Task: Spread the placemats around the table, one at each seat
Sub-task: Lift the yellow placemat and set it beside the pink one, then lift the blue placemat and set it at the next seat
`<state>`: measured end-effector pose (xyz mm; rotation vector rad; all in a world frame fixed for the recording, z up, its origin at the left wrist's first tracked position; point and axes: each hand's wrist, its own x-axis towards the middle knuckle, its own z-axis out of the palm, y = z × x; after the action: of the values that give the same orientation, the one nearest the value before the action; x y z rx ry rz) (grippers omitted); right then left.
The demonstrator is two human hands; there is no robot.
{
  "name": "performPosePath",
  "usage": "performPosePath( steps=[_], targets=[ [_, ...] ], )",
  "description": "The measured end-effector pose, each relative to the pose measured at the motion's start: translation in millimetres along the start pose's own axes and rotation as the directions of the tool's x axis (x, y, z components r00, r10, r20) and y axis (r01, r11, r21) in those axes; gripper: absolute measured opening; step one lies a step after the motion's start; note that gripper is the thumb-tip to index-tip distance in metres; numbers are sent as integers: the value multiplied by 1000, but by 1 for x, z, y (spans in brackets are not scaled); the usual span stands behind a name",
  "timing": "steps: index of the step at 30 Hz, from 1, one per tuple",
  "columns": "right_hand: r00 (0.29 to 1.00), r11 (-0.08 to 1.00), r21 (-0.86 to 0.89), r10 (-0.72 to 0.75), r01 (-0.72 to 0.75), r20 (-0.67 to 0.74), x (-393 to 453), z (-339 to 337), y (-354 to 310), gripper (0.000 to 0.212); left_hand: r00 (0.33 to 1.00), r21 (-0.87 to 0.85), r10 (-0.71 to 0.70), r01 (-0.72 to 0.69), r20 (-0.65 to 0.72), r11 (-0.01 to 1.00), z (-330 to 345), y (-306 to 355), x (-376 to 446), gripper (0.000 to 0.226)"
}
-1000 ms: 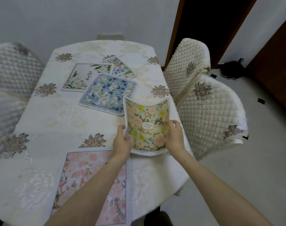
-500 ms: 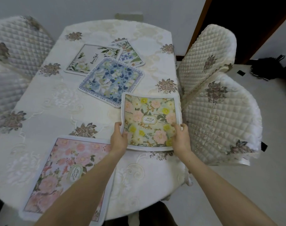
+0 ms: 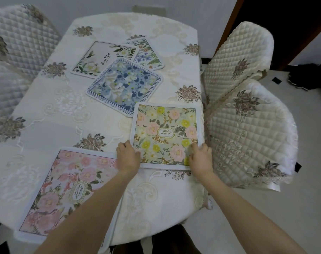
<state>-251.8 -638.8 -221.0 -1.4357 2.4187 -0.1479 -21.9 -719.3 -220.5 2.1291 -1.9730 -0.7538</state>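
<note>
A green and yellow floral placemat lies flat at the table's right edge, beside the near right chair. My left hand holds its near left corner and my right hand holds its near right corner. A pink floral placemat lies flat at the near end, partly under my left forearm. Farther back, a blue floral placemat overlaps a white one with green leaves, and a third mat with blue flowers and ferns peeks out behind them.
The table wears a cream embroidered cloth. Two quilted chairs stand close along the right side and two more on the left. A black bag lies on the floor at the far right.
The green and yellow placemat was held curled up above the table; it came down and now lies flat at the right edge. Both hands stayed on its near corners.
</note>
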Motion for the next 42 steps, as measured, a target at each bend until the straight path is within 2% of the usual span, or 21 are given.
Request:
performPosePath(
  steps=[3, 6, 9, 17, 23, 29, 38, 42],
  targets=[
    [999, 994, -102, -38, 37, -5, 1, 2, 0, 32, 991, 115, 129, -123, -43, 986, 0, 3, -1, 55],
    [987, 983, -97, -159, 159, 10, 2, 6, -2, 40, 939, 202, 342, -338, 15, 919, 7, 2, 0, 60],
    [956, 956, -46, -288, 291, 62, 2, 15, -6, 47, 922, 198, 377, -388, 94, 900, 18, 1, 1, 57],
    [943, 952, -1, -304, 307, 132, 1, 22, -17, 49, 921, 172, 355, -380, 157, 909, 21, -3, 5, 52],
    [941, 949, 17, -315, 315, 124, 8, -1, -43, 46, 949, -24, 269, -269, 167, 963, -7, 8, 13, 52],
    [907, 909, 52, -416, 413, 65, 33, -31, -92, 49, 986, -212, 155, -140, 59, 967, -54, 24, 34, 52],
    [886, 880, 121, -464, 460, 6, 95, -52, -172, 50, 995, -308, 94, -94, -15, 947, -109, 11, 117, 52],
    [899, 891, 127, -438, 436, -19, 134, -51, -203, 49, 996, -281, 87, -84, -3, 956, -127, -1, 172, 57]
  ],
)
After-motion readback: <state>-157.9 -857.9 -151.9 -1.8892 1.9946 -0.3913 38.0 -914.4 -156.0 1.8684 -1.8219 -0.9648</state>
